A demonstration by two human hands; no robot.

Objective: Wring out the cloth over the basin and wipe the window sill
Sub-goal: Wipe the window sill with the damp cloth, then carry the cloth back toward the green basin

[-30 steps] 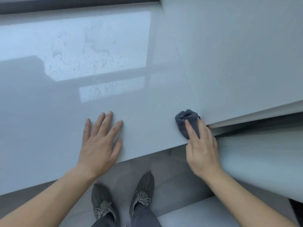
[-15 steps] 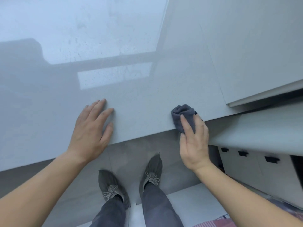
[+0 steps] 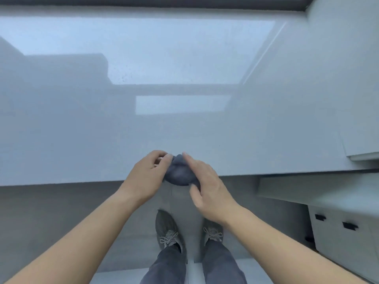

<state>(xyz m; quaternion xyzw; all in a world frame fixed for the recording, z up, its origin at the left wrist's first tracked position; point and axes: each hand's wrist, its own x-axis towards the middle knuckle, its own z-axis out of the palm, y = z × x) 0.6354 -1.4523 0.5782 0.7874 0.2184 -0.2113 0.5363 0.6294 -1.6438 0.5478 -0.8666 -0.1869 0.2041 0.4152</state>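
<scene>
A small dark grey cloth [image 3: 178, 173], bunched into a wad, is held between both hands over the front edge of the wide, glossy grey window sill [image 3: 82, 144]. My left hand [image 3: 146, 175] pinches its left end with curled fingers. My right hand [image 3: 209, 186] grips its right side, the index finger stretched over the top. Part of the cloth is hidden under my right palm. No basin is in view.
A dark window frame [image 3: 164, 2] runs along the far edge of the sill. A pale wall panel [image 3: 348, 78] rises at the right, with a white drawer unit [image 3: 344, 232] low beside it. My two grey shoes [image 3: 167, 230] stand on the grey floor under the sill's edge.
My left hand lifted off the sill and came over to the cloth. My right hand carried the cloth left from the corner by the wall panel; both hands now hold it.
</scene>
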